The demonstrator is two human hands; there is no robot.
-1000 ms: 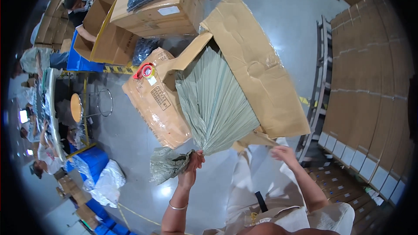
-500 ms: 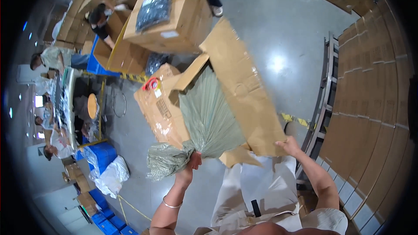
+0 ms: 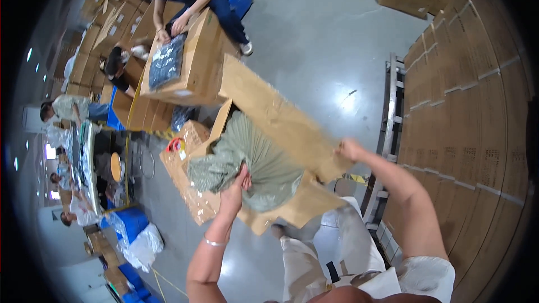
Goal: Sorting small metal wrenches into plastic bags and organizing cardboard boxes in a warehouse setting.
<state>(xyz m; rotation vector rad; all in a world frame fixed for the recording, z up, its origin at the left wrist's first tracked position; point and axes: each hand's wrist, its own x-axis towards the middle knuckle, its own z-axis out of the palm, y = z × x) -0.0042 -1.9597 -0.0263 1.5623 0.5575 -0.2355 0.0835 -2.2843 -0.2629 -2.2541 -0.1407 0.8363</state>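
An opened cardboard box (image 3: 281, 219) stands in front of me with its flaps spread. A large grey-green plastic bag (image 3: 269, 157) fills it, its top gathered and bunched toward the left. My left hand (image 3: 236, 186) is closed around the gathered neck of the bag. My right hand (image 3: 349, 150) pinches the outer edge of the long right flap (image 3: 275, 109), somewhat blurred by motion. A red tape roll (image 3: 177, 145) lies on the left flap. What the bag holds is hidden.
Beyond, a person handles a dark plastic-wrapped package (image 3: 167, 63) on a large carton (image 3: 196, 73). Stacked cartons (image 3: 449, 134) line the right side beside a metal rail (image 3: 387, 112). Blue bins (image 3: 132, 227) and a white plastic bag (image 3: 145, 245) sit at left. Other people work at a table.
My left hand has lifted the bag's neck inward over the box. My right hand has raised the flap edge forward. The view has shifted, bringing the person at the carton into sight.
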